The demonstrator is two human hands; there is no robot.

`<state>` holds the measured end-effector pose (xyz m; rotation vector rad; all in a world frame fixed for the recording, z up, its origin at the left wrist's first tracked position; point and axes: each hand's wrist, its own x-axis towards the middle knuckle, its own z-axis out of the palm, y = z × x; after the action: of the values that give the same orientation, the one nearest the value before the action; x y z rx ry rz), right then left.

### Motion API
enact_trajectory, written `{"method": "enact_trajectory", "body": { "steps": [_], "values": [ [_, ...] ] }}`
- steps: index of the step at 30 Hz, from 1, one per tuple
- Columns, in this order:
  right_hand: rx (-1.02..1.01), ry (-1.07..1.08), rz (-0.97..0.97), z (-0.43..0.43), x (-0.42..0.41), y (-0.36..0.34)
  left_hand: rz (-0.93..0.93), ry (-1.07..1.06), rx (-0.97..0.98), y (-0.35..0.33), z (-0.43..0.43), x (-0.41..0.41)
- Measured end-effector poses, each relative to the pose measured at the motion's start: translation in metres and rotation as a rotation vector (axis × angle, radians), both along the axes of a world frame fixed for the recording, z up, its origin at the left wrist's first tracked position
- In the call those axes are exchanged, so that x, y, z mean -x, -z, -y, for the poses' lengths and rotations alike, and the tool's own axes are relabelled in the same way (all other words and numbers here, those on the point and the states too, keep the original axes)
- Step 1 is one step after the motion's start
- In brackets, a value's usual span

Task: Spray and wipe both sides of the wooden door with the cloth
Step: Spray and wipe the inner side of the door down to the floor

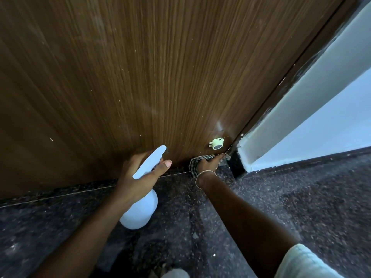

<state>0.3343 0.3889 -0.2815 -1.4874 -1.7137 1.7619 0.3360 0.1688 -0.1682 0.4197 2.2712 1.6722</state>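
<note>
Right hand (208, 163) presses the cloth (195, 161) into the wooden door (150, 77) at its bottom corner, lower middle of frame; left hand (138, 173) grips the spray bottle (143, 199). Cloth could snag on that door stopper (216, 144), probably.

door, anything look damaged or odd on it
Small pale flecks dot the wooden door, with a chip-like mark low on its left. Along the dark frame beside the wall, paint looks smeared and chipped, most of all near the floor.
</note>
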Motion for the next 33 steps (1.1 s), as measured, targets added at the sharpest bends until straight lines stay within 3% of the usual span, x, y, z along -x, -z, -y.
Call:
{"method": "enact_trajectory", "body": {
  "steps": [6,9,12,16,18,20,23,25,30,33],
  "values": [
    [0.206,-0.005,0.043,0.0,0.0,-0.029,-0.012,0.02,-0.018,-0.007,0.002,-0.006],
    [0.33,0.152,-0.156,0.026,0.003,-0.038,0.005,0.013,-0.031,-0.008,0.001,-0.007],
    [0.432,0.143,-0.324,0.046,-0.001,-0.04,0.033,-0.011,-0.039,-0.009,-0.001,-0.003],
    [0.501,0.248,-0.57,0.021,-0.026,-0.072,0.047,-0.029,-0.046,-0.01,0.0,-0.001],
    [0.409,0.386,-0.628,0.014,-0.034,-0.091,0.058,-0.041,-0.03,-0.011,0.001,-0.001],
    [0.168,0.431,-0.581,0.012,-0.039,-0.097,0.071,-0.042,-0.026,-0.01,0.003,-0.001],
    [-0.253,0.341,-0.549,0.009,-0.046,-0.104,0.101,-0.061,-0.02,-0.008,0.005,0.001],
    [-0.482,0.234,-0.427,0.005,-0.042,-0.1,0.109,-0.072,-0.02,-0.007,0.007,0.001],
    [-0.607,0.078,-0.154,0.019,-0.014,-0.082,0.062,-0.068,-0.006,-0.009,0.008,0.002],
    [-0.724,0.079,-0.122,0.018,-0.004,-0.071,0.017,-0.038,-0.002,-0.012,0.006,0.0]
  ]
}}
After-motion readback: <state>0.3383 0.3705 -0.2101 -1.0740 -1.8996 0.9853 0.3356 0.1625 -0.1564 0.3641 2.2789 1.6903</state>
